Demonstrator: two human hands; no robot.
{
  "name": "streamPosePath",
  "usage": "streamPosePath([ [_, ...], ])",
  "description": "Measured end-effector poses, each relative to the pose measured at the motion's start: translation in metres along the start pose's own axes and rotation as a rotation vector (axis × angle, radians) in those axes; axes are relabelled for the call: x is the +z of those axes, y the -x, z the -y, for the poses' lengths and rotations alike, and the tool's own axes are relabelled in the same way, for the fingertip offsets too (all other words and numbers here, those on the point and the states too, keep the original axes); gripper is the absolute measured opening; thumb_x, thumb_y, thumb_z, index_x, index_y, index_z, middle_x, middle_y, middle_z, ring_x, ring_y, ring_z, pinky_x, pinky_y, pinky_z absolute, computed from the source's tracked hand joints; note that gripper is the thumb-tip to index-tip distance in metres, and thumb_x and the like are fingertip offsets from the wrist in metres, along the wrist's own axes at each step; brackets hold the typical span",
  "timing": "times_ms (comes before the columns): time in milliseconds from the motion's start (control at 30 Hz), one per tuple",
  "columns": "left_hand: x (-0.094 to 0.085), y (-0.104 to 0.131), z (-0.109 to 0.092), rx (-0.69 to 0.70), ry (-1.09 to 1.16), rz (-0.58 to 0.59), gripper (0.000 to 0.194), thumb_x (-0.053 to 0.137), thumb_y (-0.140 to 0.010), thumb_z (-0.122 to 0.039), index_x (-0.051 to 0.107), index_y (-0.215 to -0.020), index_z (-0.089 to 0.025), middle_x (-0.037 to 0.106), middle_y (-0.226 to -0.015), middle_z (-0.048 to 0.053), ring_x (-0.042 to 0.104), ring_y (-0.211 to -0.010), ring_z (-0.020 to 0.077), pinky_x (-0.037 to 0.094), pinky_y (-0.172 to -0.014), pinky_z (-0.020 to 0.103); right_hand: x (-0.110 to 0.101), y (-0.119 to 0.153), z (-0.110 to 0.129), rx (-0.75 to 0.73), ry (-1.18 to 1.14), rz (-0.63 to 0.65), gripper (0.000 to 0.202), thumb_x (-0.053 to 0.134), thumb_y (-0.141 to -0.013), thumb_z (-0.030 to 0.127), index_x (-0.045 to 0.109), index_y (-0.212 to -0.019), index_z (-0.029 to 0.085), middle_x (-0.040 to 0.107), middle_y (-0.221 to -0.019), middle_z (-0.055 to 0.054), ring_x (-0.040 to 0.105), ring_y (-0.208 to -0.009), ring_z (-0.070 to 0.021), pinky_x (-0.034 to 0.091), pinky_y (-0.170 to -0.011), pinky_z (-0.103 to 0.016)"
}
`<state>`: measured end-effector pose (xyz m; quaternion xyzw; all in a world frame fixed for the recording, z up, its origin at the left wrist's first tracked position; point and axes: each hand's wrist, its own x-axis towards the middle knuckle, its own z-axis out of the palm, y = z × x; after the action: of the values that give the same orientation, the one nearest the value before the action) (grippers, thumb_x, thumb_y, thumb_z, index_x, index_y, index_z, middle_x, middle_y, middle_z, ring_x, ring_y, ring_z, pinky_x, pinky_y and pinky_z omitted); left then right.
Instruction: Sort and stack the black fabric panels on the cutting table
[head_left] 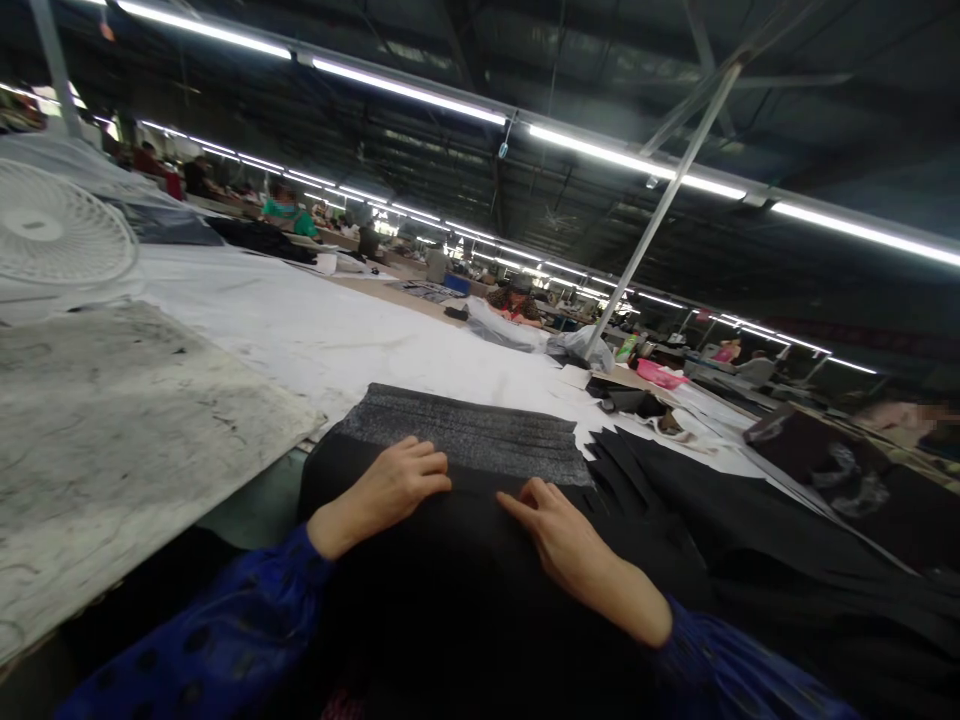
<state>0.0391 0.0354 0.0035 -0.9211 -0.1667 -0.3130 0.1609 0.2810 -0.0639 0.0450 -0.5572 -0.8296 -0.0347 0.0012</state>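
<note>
A piece of black fabric (465, 560) lies in front of me and hangs over the near table edge. Along its far side runs a grey speckled strip (465, 432) with lengthwise lines. My left hand (401, 485) is closed on the fabric just below the strip's left half, its fingers curled and thumb pointing right. My right hand (559, 525) is to the right, closed on the same fabric, with its thumb pointing left and its fingers bent. The fabric between thumb and fingers is mostly hidden in both hands.
More black cut pieces (705, 500) are spread to the right. At left are a stained pale board (127, 430) and a white fan (60, 225). White sheeting (300, 320) covers the table beyond. A metal post (660, 215) and a pink basin (660, 374) stand farther off, with several people working behind.
</note>
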Motion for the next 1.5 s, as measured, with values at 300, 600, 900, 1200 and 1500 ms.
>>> streamPosePath([
  [300,0.001,0.003,0.001,-0.053,0.014,0.053,0.019,0.049,-0.088,-0.011,0.064,-0.088,-0.022,0.061,-0.086,0.001,0.049,-0.08,0.0167,0.033,-0.072,0.031,-0.036,-0.036,0.026,-0.142,0.185,0.25,0.062,0.037,-0.085,0.005,0.039,-0.141,0.032,0.05,-0.102,-0.01,0.052,-0.087,-0.0204,0.045,-0.077,-0.034],
  [600,-0.012,0.017,0.015,-0.259,0.28,0.035,0.012,0.052,-0.089,-0.015,0.064,-0.087,-0.017,0.063,-0.083,0.001,0.055,-0.081,0.0136,0.04,-0.079,0.026,-0.023,-0.045,0.022,-0.239,-0.121,0.198,0.062,0.038,-0.081,0.0,0.043,-0.138,0.023,0.044,-0.099,-0.007,0.046,-0.079,-0.0132,0.043,-0.078,-0.026],
  [900,-0.021,0.042,0.024,-0.181,0.134,-0.029,0.025,0.04,-0.094,-0.016,0.063,-0.086,-0.018,0.063,-0.085,0.002,0.052,-0.08,0.0146,0.038,-0.076,0.029,-0.023,-0.048,0.019,-0.243,-0.164,0.231,0.065,0.039,-0.081,-0.001,0.037,-0.143,0.021,0.044,-0.105,-0.01,0.048,-0.085,-0.0149,0.044,-0.084,-0.028],
  [1200,-0.018,0.049,0.025,-0.17,0.045,-0.052,0.028,0.038,-0.094,-0.017,0.066,-0.088,-0.019,0.063,-0.087,0.004,0.05,-0.08,0.0152,0.039,-0.073,0.029,-0.039,-0.069,0.035,-0.255,0.115,0.382,0.082,0.04,-0.078,-0.002,0.02,-0.147,0.037,0.047,-0.106,-0.008,0.051,-0.071,-0.0132,0.043,-0.071,-0.029],
  [1500,-0.027,0.05,0.028,-0.493,0.439,-0.071,0.019,0.047,-0.089,-0.021,0.066,-0.088,-0.019,0.067,-0.088,0.004,0.058,-0.085,0.0162,0.047,-0.079,0.029,-0.032,-0.076,0.058,-0.257,0.087,0.258,0.069,0.035,-0.085,0.006,0.025,-0.145,0.037,0.048,-0.104,-0.009,0.055,-0.068,-0.0133,0.044,-0.069,-0.031],
])
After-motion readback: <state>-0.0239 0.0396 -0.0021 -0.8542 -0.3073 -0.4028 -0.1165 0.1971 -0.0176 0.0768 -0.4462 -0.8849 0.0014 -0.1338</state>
